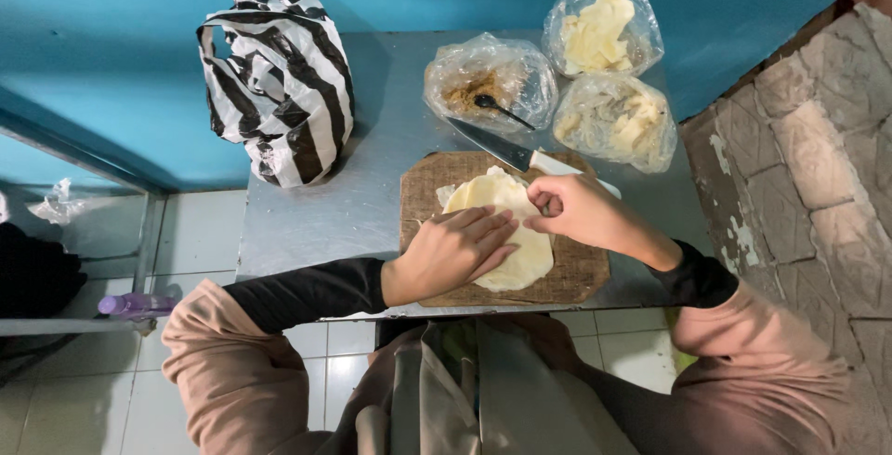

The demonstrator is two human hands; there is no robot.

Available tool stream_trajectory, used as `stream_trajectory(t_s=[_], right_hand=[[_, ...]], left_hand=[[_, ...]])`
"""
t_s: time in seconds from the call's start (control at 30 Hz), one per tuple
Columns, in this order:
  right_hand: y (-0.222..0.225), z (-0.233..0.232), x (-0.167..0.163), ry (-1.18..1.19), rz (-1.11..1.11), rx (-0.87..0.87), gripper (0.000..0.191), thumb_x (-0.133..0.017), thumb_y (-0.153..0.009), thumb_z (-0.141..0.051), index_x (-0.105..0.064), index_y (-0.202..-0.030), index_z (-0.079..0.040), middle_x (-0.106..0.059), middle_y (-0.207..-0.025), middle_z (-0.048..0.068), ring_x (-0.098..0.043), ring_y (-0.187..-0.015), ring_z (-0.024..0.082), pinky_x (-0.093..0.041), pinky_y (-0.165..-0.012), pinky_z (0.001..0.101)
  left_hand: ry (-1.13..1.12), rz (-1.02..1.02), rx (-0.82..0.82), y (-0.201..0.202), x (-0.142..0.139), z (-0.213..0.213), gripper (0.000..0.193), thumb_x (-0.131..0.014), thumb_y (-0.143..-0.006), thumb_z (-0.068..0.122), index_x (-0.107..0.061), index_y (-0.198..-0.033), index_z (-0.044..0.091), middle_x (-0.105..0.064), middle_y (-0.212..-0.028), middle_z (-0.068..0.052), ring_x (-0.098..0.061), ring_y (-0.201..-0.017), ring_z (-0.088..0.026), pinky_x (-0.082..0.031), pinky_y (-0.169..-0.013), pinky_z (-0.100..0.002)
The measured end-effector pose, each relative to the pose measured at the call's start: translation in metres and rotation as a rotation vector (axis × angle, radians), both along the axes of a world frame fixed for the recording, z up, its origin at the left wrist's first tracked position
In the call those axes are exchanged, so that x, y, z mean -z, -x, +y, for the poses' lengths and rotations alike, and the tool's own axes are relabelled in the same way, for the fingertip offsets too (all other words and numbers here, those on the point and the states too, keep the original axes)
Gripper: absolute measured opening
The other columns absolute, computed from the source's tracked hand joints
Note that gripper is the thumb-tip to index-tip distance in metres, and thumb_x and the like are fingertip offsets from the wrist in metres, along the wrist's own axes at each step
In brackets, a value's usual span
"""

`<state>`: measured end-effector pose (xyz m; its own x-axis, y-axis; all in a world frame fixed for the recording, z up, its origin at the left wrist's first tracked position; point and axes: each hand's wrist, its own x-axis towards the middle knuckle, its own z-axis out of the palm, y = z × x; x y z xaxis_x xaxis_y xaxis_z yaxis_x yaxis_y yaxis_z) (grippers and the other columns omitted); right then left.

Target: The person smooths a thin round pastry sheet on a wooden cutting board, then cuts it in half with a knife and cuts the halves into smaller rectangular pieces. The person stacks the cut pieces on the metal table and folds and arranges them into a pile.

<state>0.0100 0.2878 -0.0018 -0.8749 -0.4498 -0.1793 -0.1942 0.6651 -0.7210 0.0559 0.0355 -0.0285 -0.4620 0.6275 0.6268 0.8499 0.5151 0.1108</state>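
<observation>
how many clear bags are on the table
3, all at the far end: one with brown filling and a spoon, one top right with pale dough, one below it. The striped bag is not clear.

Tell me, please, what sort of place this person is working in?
Probably a small, plain food-preparation corner: a metal table against a blue wall, a cutting board with dough and a knife, and clear bags of ingredients.

Left hand hides dough sheet middle; knife handle behind right hand.
</observation>
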Motion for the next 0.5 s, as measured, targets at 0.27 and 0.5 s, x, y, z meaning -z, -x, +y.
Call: stream_trajectory(t_s=[0.27, 0.5], right_hand=[[0.017, -0.010, -0.002, -0.208, 0.172, -0.117, 0.035, -0.088, -0.078, -0.027, -0.063, -0.080, -0.004, -0.063, -0.063, 0.003, -0.056, -0.057, 0.010, -0.046, -0.055, 0.0304], [0.020, -0.012, -0.017, -0.068, 0.086, -0.004, 0.024, -0.080, -0.083, -0.022, -0.071, -0.101, -0.008, -0.066, -0.074, 0.002, -0.054, -0.066, 0.010, -0.046, -0.060, 0.0264]], left_hand=[[-0.002, 0.015, -0.029, 0.000, 0.012, -0.006, 0.036, -0.066, -0.101, 0.037, -0.073, -0.120, 0.007, -0.074, -0.120, -0.006, -0.070, -0.113, -0.021, -0.060, -0.082, -0.034], [-0.040, -0.023, 0.005, 0.004, 0.017, -0.027, 0.040, -0.063, -0.101, 0.040, -0.074, -0.119, 0.007, -0.074, -0.119, -0.006, -0.071, -0.112, -0.021, -0.060, -0.079, -0.034]])
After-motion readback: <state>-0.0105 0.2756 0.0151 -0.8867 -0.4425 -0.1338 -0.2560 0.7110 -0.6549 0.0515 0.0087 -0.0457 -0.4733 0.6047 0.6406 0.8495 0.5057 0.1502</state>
